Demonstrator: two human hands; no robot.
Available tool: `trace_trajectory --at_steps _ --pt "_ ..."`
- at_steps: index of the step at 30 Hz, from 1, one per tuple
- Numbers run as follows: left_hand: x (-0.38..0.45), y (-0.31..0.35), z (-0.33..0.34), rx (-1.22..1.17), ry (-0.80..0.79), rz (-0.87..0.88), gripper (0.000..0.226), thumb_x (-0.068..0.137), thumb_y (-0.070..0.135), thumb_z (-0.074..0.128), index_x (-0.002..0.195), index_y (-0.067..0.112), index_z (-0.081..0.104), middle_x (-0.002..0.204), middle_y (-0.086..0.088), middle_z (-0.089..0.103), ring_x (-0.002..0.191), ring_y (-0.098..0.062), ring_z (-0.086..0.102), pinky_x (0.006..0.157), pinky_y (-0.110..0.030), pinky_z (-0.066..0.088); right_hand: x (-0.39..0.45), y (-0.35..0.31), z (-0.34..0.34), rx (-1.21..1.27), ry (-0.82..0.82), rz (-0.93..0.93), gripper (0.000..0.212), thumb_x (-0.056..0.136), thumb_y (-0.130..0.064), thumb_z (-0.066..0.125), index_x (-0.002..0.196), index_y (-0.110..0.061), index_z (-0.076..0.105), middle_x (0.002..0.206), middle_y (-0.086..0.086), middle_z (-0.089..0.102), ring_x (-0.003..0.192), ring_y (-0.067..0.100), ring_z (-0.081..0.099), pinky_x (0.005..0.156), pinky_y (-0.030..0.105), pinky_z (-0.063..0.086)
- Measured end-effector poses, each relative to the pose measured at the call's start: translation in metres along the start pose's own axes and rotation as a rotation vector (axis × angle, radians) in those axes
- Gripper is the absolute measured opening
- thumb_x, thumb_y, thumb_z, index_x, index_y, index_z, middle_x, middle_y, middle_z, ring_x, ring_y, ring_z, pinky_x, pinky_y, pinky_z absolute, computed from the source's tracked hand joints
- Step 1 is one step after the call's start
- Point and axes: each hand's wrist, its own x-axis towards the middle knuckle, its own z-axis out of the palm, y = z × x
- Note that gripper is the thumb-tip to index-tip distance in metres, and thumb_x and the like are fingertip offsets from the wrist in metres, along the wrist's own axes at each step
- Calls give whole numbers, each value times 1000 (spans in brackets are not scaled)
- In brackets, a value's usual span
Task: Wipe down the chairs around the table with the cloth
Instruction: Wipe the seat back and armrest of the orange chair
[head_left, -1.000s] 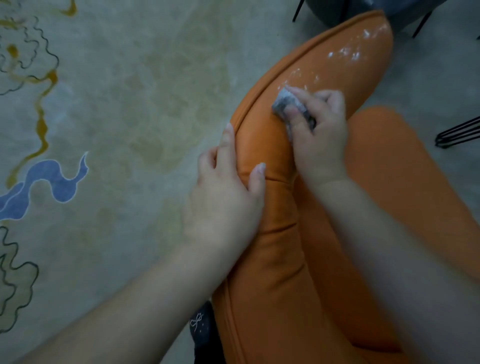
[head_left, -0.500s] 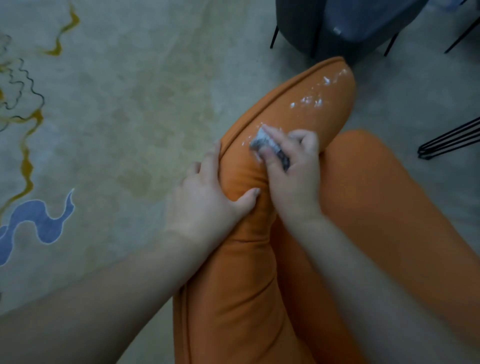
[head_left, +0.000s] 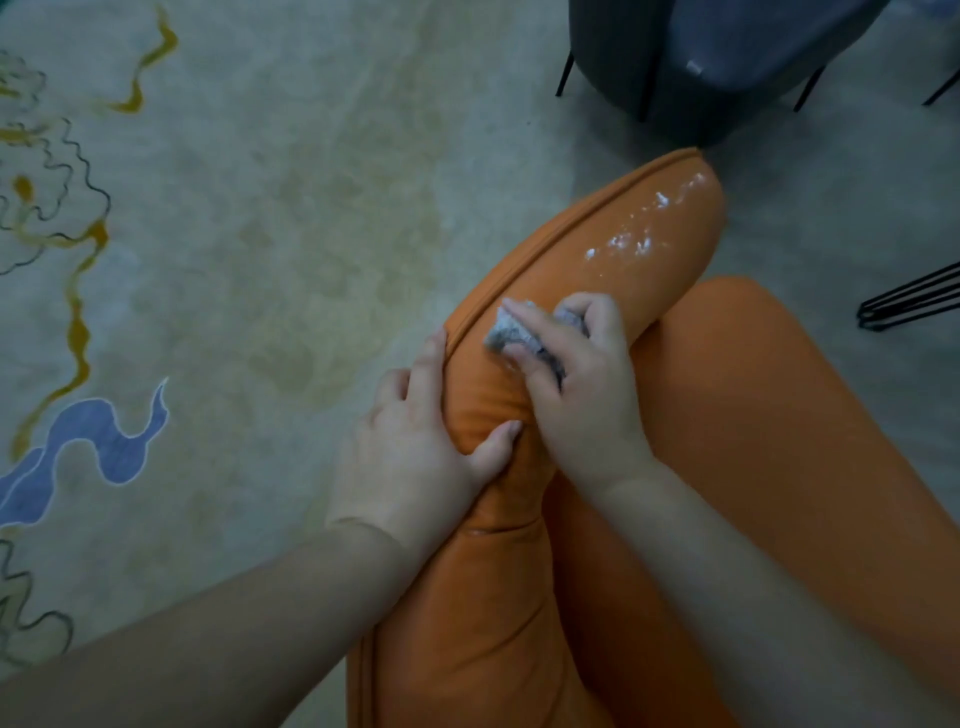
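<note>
Head view looks down on our two bare arms reaching in from the bottom of the frame onto an orange upholstered chair (head_left: 613, 270), which fills the lower right and runs up toward the centre. Our right hand (head_left: 576, 384) sits at centre frame on the rounded top of the chair's backrest, fingers curled around a small grey cloth (head_left: 511, 332) — the cloth is bunched under the fingertips and pressed against the orange cover, its pale edge poking out to the upper left of the hand. Just beyond the cloth, toward the upper right, white specks (head_left: 639, 234) are scattered along the backrest up to its far end.

Our left hand (head_left: 415, 452) lies just left of the right hand, gripping the backrest: the fingers run along the piped seam on the outer side and the thumb presses into the inner face, so the padding wrinkles between them. The two hands are close but not touching.

Across the left of the frame spreads a pale rug (head_left: 234, 260) with wavy yellow, black and blue lines. At the upper right stands a dark grey chair (head_left: 691, 62) on thin black legs, and black wire legs (head_left: 909, 301) enter from the right edge.
</note>
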Motion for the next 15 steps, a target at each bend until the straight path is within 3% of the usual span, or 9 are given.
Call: trace_trajectory --at_steps 4,10,15 --pt "0 -1 -1 22 15 -8 96 63 82 44 145 39 20 123 -3 55 98 -31 63 72 -36 49 39 11 2 -44 115 161 32 87 -14 64 119 -12 67 101 8 40 100 32 51 96 41 42" --pt "-1 1 -2 1 3 -12 97 61 80 46 145 39 21 123 -4 55 97 -33 63 73 -37 49 -13 6 -10 -24 -111 -81 33 86 -17 61 118 -14 67 100 13 49 93 29 52 89 34 42" --pt "0 -1 1 28 27 -2 96 63 84 40 145 38 20 125 -4 55 98 -32 63 73 -36 49 18 18 -7 -12 54 61 33 84 -7 66 116 -11 68 100 9 40 95 33 52 92 41 45"
